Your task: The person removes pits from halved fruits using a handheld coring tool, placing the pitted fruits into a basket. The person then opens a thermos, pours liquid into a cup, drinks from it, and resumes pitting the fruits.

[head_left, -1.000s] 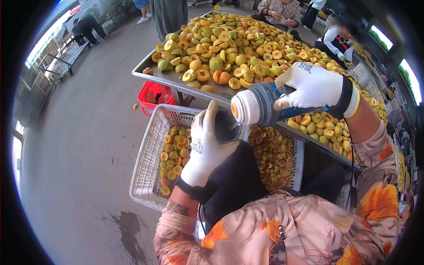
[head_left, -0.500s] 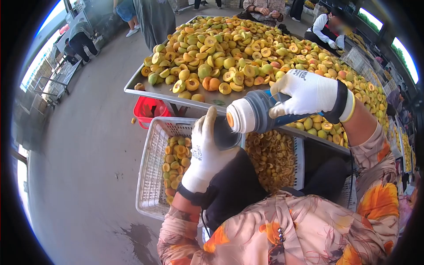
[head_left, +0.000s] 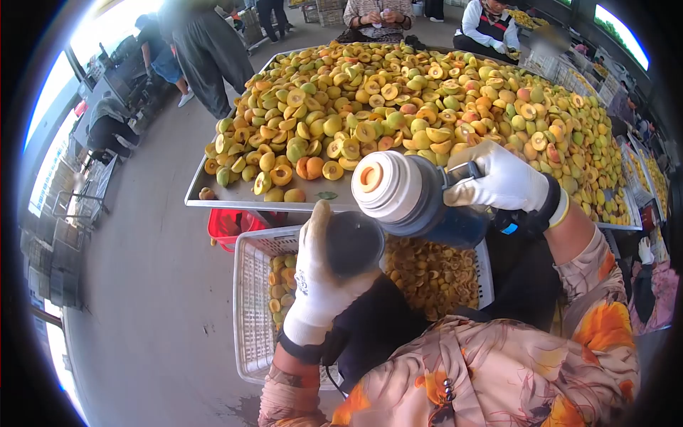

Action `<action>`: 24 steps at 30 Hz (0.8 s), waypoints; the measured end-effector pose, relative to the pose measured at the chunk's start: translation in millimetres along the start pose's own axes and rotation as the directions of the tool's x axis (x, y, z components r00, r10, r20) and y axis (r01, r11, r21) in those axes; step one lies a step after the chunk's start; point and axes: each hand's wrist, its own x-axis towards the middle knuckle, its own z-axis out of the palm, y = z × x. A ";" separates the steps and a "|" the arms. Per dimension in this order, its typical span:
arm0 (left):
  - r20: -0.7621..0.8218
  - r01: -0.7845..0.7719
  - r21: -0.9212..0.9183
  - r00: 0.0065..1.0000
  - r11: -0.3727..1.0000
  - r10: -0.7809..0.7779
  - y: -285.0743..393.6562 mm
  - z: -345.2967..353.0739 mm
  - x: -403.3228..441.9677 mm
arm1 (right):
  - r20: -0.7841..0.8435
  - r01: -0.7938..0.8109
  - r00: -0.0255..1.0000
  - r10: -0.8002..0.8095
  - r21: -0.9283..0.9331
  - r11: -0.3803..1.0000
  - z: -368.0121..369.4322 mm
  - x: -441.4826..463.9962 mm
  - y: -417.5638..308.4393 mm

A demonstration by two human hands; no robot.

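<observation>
My left hand (head_left: 316,281), in a white glove, is wrapped round a dark cup (head_left: 353,244) held above my lap. In a matching glove, my right hand (head_left: 498,178) grips the handle of a blue flask (head_left: 455,226). The flask leans with its white top and orange stopper (head_left: 370,176) toward me and up, just above and right of the cup. No stream shows between them. Behind both lies a metal table (head_left: 242,196) heaped with halved yellow-green fruit (head_left: 331,127).
Below the table are a red container (head_left: 231,226), a white crate (head_left: 249,306) of fruit halves and another holding brown-yellow pieces (head_left: 434,274). Two seated people (head_left: 377,20) (head_left: 489,32) work across the table. Others stand or bend at the left beside a cart (head_left: 82,206).
The flask has swung from tipped over the cup to more upright, and the stream seen earlier no longer shows. The cup has shifted slightly left and down. The view has turned right.
</observation>
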 end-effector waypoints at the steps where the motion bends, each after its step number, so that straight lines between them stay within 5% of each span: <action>1: 0.017 0.018 -0.027 1.000 0.999 -0.017 4.4 -0.9 3.2 | 0.033 -0.102 0.995 0.097 0.188 0.977 -1.1 -9.1 10.6; 7: 0.148 -0.022 -0.203 0.988 0.979 0.053 37.9 -9.6 26.7 | -0.202 -0.047 0.964 0.175 0.517 0.854 28.0 -70.0 63.8; 9: 0.187 -0.052 -0.227 0.978 0.972 0.096 56.8 -13.4 37.4 | -0.168 -0.043 0.968 0.186 0.618 0.785 36.4 -86.8 92.3; 16: 0.298 -0.071 -0.389 0.934 0.918 0.199 148.0 -7.3 61.0 | -0.293 -0.052 0.908 0.299 0.629 0.776 70.0 -126.7 130.5; 19: 0.078 -0.301 -0.719 0.860 0.626 0.504 147.4 31.8 79.0 | -0.305 -0.072 0.893 0.331 0.628 0.775 74.1 -140.9 136.0; 24: 0.038 -0.319 -0.814 0.805 0.486 0.593 172.7 56.6 65.5 | -0.295 -0.073 0.898 0.326 0.631 0.772 82.4 -168.5 162.0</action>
